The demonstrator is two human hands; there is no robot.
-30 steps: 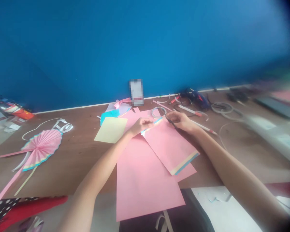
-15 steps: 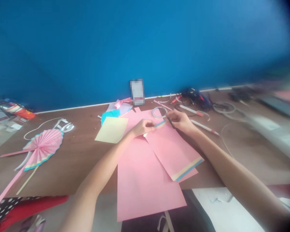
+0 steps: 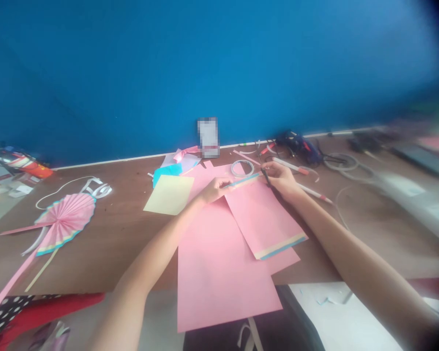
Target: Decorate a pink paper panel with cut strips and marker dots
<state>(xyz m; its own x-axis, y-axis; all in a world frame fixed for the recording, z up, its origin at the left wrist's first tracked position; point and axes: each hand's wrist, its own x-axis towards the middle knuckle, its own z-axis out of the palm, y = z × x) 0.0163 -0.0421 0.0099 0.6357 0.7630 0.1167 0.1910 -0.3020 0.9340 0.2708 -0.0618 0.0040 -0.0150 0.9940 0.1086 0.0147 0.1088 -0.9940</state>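
A pink paper sheet [image 3: 263, 214] with yellow and blue strips along its near and far edges lies at a slant over a larger pink sheet [image 3: 223, 273]. My left hand [image 3: 216, 190] pinches the far-left corner of the striped sheet. At its far-right corner is my right hand [image 3: 280, 179], fingers closed around a dark slim tool [image 3: 266, 177] whose kind is too blurred to tell. Whether those fingers also grip the paper is unclear. Just beyond the far edge rests a ring of tape [image 3: 242, 168].
A pink pleated paper fan [image 3: 68, 219] lies left on the brown table [image 3: 131, 243]. Yellow paper [image 3: 170, 195] and blue paper [image 3: 167, 173] lie left of my hands. A phone-like object [image 3: 208, 138] leans against the wall. White-and-red sticks [image 3: 314, 193] and cables are to the right.
My right hand has moved slightly right along the far edge, with the dark tool. The striped sheet has turned a little and its near edge has shifted away from me. More of the far strip shows.
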